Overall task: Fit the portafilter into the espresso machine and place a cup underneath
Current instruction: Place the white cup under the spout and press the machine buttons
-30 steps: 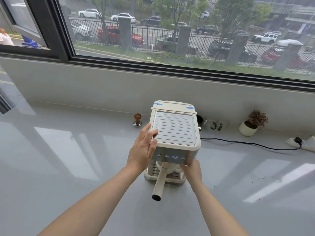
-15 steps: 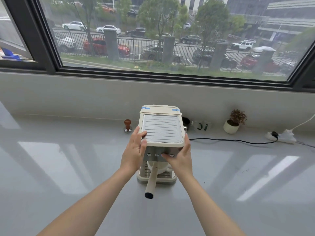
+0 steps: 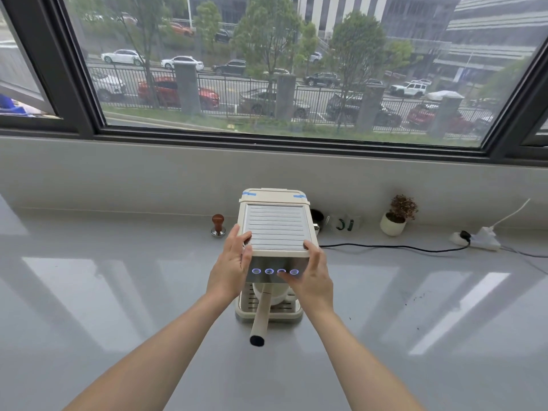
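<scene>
Portafilter (image 3: 260, 317), one cup (image 3: 274, 293), four lit buttons (image 3: 275, 271)

No readable text, brand, number or sign anywhere. Only markings: four small round lights glowing blue-violet in a row on the front panel of the espresso machine (image 3: 275, 232), bearing no legible symbols. Small clear packet (image 3: 344, 223) near the back edge of the surface (image 3: 118, 292), print too blurred to read.
</scene>
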The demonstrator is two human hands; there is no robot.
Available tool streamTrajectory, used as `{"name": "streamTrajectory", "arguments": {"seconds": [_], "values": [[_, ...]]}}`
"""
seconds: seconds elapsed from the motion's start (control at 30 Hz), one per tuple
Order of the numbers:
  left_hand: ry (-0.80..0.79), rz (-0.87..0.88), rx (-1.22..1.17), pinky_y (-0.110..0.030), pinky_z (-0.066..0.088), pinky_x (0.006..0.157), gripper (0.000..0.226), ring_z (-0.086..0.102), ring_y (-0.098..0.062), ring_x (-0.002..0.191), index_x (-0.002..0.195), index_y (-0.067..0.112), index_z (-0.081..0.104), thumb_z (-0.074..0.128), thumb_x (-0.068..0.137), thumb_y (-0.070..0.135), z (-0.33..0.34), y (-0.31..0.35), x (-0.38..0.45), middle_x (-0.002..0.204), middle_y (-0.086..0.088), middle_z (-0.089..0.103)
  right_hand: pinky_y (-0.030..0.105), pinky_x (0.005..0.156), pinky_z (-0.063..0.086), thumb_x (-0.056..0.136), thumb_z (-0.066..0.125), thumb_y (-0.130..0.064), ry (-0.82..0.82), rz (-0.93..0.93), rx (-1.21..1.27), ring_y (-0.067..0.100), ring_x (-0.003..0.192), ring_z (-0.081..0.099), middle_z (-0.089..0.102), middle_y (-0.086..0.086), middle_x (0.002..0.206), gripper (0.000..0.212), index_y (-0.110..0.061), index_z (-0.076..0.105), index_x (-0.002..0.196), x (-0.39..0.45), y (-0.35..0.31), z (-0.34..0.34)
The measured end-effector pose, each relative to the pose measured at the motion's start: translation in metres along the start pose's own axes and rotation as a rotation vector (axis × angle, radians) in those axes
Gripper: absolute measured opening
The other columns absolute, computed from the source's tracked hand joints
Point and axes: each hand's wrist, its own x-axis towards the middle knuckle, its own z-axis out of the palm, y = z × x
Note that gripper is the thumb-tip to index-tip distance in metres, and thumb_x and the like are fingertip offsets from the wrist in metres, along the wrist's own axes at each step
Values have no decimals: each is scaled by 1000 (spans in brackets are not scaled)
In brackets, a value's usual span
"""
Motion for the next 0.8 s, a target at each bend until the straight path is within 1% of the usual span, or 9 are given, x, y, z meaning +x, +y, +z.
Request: {"name": "streamTrajectory", "arguments": {"seconds": [0.17, 0.37, 0.43, 0.53, 0.6, 0.8], "values": [[-16, 0, 17, -37, 44, 89, 40, 48, -15, 127, 137, 36, 37, 27, 99, 41, -2, 0, 0, 159, 18, 13, 41, 74, 54, 71, 80, -34, -59, -41, -15, 25, 114, 54, 40, 1, 141, 84, -40, 20, 130, 1, 6, -8], [-32, -7, 48, -36, 42, 87, 41, 46, -16, 128, 139, 36, 35, 25, 100, 41, -3, 1, 0, 159, 17, 12, 40, 76, 53, 75, 78, -31, -86, -44, -24, 24, 116, 52, 41, 2, 140, 82, -41, 18, 130, 0, 6, -13], [-35, -6, 55, -36, 43, 88, 41, 46, -17, 128, 139, 36, 34, 24, 100, 42, -3, 1, 0, 159, 17, 11, 39, 76, 53, 76, 77, -31, -94, -42, -32, 23, 115, 52, 41, 2, 139, 81, -39, 19, 132, 0, 6, -14], [-39, -8, 57, -37, 44, 87, 41, 47, -17, 128, 139, 37, 34, 23, 99, 43, -3, 0, 0, 159, 18, 11, 38, 74, 53, 77, 76, -31, -110, -30, -59, 24, 114, 53, 41, 3, 139, 80, -30, 26, 139, 1, 8, -14], [-38, -9, 61, -37, 44, 86, 41, 47, -17, 127, 138, 37, 34, 23, 99, 43, -3, 0, 0, 159, 18, 11, 38, 74, 52, 78, 76, -30, -119, -21, -76, 25, 114, 54, 41, 2, 138, 78, -28, 29, 140, 2, 8, -15], [-41, -7, 79, -41, 47, 88, 42, 48, -19, 127, 138, 38, 33, 21, 98, 46, -4, 0, 0, 159, 18, 10, 37, 72, 53, 80, 73, -35, -135, -19, -118, 25, 110, 57, 42, 2, 139, 77, -34, 23, 139, 1, 6, -18]]}}
